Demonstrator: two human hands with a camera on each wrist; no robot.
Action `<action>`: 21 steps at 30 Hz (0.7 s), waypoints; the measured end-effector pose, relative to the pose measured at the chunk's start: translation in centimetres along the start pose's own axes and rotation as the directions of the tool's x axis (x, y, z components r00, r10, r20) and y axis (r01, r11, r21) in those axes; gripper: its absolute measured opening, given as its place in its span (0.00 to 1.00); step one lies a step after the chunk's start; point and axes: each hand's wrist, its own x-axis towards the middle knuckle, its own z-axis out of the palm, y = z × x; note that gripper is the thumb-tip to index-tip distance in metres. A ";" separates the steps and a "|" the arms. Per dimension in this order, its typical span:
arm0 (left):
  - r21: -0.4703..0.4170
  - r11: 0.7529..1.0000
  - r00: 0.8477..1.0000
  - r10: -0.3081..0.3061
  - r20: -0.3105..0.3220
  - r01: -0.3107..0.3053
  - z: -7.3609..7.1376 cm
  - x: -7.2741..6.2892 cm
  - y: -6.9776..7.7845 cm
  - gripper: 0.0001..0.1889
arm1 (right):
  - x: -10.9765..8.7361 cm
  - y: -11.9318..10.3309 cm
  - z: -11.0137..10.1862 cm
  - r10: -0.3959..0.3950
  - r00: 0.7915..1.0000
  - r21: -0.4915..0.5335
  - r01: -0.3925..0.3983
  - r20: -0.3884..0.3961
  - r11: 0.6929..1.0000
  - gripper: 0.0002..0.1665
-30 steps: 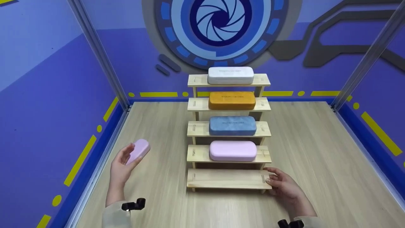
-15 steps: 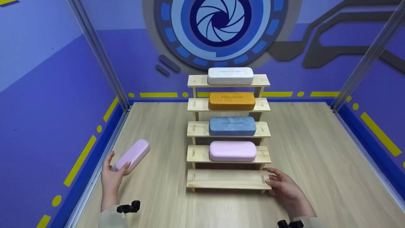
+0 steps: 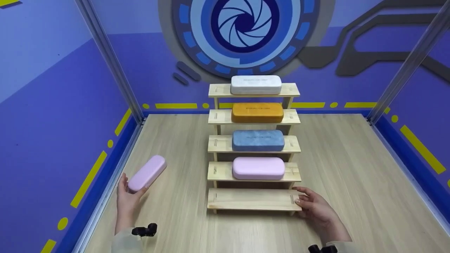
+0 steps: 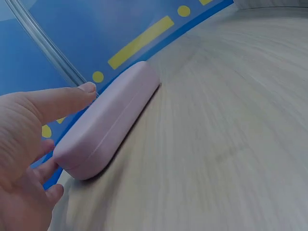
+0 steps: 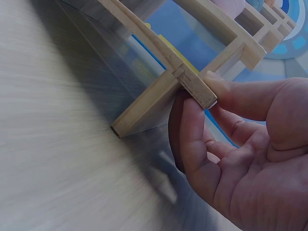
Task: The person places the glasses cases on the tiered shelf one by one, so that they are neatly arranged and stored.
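A pink glasses case lies slanted on the tabletop at the left. My left hand is at its near end, thumb on one side and fingers on the other. In the left wrist view the thumb is straight, and the case rests flat on the wood. My right hand pinches the right end of the lowest board of a wooden step rack. The right wrist view shows the thumb above that board and the curled forefinger beneath it.
On the rack's upper steps sit a lilac case, a blue case, an orange case and a white case, one per step. Blue printed panels with metal posts enclose the wooden tabletop.
My left hand has drawn back along the pink case from its middle to its near end, uncovering more of it. The case's far end stays in place. My right hand has not moved.
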 end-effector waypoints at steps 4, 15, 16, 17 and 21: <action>0.005 1.000 1.000 0.001 0.015 -0.001 0.1 0.1 -0.5 0.58 | -0.1 0.0 0.0 -0.003 1.000 0.008 0.003 0.008 1.000 0.39; 0.134 0.991 1.000 0.010 -0.017 -0.008 0.6 1.5 -1.0 0.57 | -0.3 0.1 -0.1 -0.025 0.998 0.046 0.022 0.054 0.999 0.33; 0.138 0.990 1.000 0.005 -0.020 -0.002 0.7 1.6 -1.1 0.56 | -0.3 0.1 -0.1 -0.025 0.998 0.046 0.023 0.054 0.999 0.33; 0.146 0.989 1.000 0.005 -0.023 -0.001 0.8 1.8 -1.1 0.56 | -0.3 0.1 -0.1 -0.024 0.998 0.044 0.022 0.052 0.999 0.33; 0.194 0.981 0.999 0.023 -0.042 -0.014 1.1 2.2 -1.4 0.55 | -0.2 0.1 -0.1 -0.017 0.999 0.041 0.015 0.040 0.999 0.34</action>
